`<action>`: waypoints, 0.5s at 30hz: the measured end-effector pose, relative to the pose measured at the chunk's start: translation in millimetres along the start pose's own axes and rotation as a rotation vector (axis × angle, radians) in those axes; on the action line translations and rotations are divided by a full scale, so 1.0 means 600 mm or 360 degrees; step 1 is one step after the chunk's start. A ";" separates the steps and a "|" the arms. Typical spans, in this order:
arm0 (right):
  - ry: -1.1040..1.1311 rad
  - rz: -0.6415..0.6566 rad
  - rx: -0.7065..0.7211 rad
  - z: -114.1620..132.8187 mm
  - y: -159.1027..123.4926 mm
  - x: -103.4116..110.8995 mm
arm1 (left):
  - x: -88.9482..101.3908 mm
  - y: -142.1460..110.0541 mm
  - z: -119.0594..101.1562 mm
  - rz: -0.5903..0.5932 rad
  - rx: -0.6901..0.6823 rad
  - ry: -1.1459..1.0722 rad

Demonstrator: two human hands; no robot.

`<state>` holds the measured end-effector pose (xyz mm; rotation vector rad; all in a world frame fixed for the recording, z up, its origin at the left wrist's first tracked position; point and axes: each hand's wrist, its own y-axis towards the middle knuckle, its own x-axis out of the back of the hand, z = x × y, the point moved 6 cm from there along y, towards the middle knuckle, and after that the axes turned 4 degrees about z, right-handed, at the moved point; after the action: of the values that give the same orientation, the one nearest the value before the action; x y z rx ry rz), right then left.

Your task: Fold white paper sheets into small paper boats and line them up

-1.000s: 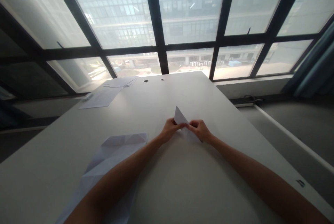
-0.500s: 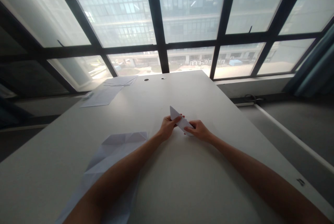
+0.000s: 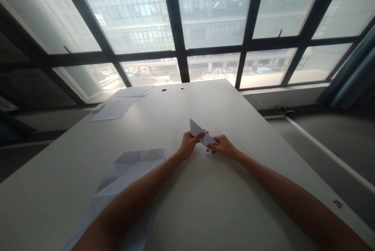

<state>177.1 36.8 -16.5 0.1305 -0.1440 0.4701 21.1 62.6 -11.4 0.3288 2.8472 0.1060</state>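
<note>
A: While you look down, what is the biggest thing in front of you?

B: One white table, running out to one wall of windows with dark frames. You have both forearms stretched over it.

A: And on the table, how many papers do you count?

B: One large creased sheet lies flat under your left forearm. At the far left corner sit loose sheets: one big one, and a small fanned pile beyond it whose count I cannot tell. Then one small folded paper, a pointed sliver, at the table's middle between your hands.

A: How do your two hands stand?

B: Your left hand is curled, thumb and fingers pinched on the folded paper's upper end, so its tip pokes up past the fingers. Your right hand is curled too, fingertips closed on the lower end, just above the tabletop.

A: What differs from a second ago?

B: Then the folded paper stood up as a wider triangle above your touching fingertips. Now it lies slanted and narrow, tip up-left, and your hands sit a little apart.
</note>
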 end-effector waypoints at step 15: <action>0.0087 0.0028 -0.0030 0.001 0.004 0.001 | 0.005 0.004 0.006 0.0004 -0.0013 -0.0046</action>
<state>176.4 39.1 -15.5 0.0981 -0.0962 0.4894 19.5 65.7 -15.4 0.3299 2.8170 0.1127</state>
